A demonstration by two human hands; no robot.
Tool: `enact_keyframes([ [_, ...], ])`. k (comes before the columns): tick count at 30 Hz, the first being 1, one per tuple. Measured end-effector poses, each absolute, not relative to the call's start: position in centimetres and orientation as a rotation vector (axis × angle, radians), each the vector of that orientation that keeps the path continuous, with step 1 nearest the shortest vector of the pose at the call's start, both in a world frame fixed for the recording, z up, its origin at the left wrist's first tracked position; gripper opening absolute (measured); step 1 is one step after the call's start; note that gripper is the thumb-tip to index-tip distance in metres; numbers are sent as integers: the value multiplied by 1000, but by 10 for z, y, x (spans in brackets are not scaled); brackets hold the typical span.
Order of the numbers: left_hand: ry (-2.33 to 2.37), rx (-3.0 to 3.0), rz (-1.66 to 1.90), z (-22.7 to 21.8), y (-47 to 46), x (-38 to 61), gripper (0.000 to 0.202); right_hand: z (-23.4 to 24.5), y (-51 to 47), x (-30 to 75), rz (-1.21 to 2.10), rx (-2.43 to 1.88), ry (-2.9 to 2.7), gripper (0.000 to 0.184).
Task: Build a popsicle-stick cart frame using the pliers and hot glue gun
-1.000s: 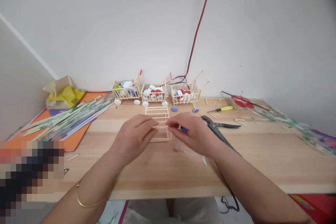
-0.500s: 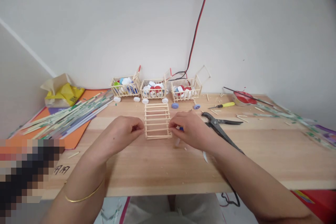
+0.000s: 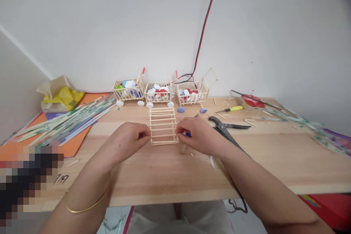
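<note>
A ladder-like frame of thin wooden sticks (image 3: 163, 124) lies flat on the table in the middle, its several crosspieces running left to right. My left hand (image 3: 133, 135) pinches it at the lower left edge, thumb and fingertips together. On the opposite side, my right hand (image 3: 196, 134) is closed in a pinch at the lower right edge. Beneath the right palm is a partly hidden thing with a blue part (image 3: 188, 134) and a clear end. Behind the frame stand three small stick carts, the left (image 3: 128, 89), the middle (image 3: 158, 93) and the right (image 3: 193, 94), filled with coloured bottle caps.
Dark metal shears (image 3: 229, 131) lie by my right forearm. Beyond them are a yellow-handled tool (image 3: 235, 108), a red-topped bowl (image 3: 252, 102) with a dark rod across it, and stick offcuts. Packaged sticks (image 3: 74, 120) rest on orange card at left, beside a yellow tissue pack (image 3: 64, 97).
The view has shifted slightly, so the surroundings sit a little further left. Both hands stay at the sides of the stick frame, with hardly any visible movement.
</note>
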State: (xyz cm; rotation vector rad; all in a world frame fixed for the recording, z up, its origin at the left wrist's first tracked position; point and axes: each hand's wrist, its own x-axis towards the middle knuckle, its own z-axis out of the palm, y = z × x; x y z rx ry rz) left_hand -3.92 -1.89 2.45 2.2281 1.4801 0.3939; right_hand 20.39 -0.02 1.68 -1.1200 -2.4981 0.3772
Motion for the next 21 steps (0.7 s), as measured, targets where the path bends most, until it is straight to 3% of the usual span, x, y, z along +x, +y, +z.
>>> enact_keyframes([
  [21,1475,2256,345,23,-18,-40,18,17,0,201,362,-1180,-2486,8],
])
